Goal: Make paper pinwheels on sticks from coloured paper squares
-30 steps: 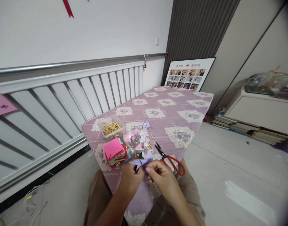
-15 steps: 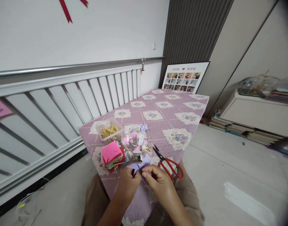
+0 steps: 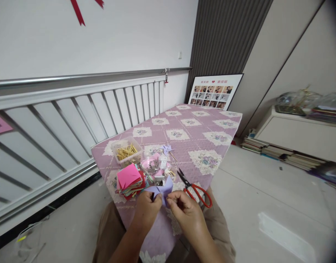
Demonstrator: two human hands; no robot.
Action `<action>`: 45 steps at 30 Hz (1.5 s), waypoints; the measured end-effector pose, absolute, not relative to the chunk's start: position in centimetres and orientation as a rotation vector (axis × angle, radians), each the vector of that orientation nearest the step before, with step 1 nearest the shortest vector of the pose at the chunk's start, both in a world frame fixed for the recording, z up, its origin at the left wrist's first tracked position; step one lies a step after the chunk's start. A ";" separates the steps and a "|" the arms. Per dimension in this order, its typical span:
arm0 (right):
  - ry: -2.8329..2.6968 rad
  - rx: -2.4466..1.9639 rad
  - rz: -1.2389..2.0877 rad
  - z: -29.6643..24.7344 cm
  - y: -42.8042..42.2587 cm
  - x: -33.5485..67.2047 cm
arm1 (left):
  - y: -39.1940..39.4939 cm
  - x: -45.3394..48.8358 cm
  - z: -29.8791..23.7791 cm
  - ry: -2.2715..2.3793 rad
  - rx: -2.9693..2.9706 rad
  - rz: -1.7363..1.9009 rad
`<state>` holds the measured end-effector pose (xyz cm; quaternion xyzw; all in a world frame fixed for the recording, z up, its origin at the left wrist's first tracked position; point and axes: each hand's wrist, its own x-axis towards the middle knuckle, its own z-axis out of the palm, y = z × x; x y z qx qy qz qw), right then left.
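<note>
Lavender paper pinwheel [image 3: 161, 189] over the desk [image 3: 184, 146]
Pointed blades [image 3: 169, 183] flare up and leftward; the left hand [image 3: 148, 210] grips it, the right hand [image 3: 186, 209] pinches at its right edge, on what cannot be told.

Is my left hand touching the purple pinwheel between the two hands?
Touching. The head view shows the left hand pinching the purple pinwheel, its thumb against the paper.

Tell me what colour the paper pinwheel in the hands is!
The held pinwheel is light purple, best seen in the head view.
</note>
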<state>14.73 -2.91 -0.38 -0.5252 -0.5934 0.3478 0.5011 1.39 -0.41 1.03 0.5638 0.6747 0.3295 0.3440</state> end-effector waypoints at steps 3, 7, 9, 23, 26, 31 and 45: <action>-1.475 -1.284 0.798 0.1 -3.1 14.9 | -0.4 1.4 1.0 1.708 1.461 0.885; -1.598 -1.288 0.682 0.6 -3.1 14.9 | -0.5 1.4 0.9 1.637 1.491 0.937; -1.654 -1.275 0.605 0.7 -3.1 14.9 | -0.6 1.5 1.1 1.635 1.488 0.942; -1.780 -1.222 0.520 1.3 -2.8 14.7 | -1.1 1.3 1.7 1.568 1.583 0.956; -1.765 -1.222 0.568 1.5 -2.7 14.7 | -1.2 1.2 1.8 1.557 1.584 0.974; -1.717 -1.249 0.608 1.5 -2.7 14.8 | -1.3 1.2 1.8 1.541 1.569 0.995; -1.757 -1.258 0.528 1.7 -2.7 14.9 | -1.5 1.0 2.1 1.527 1.561 0.978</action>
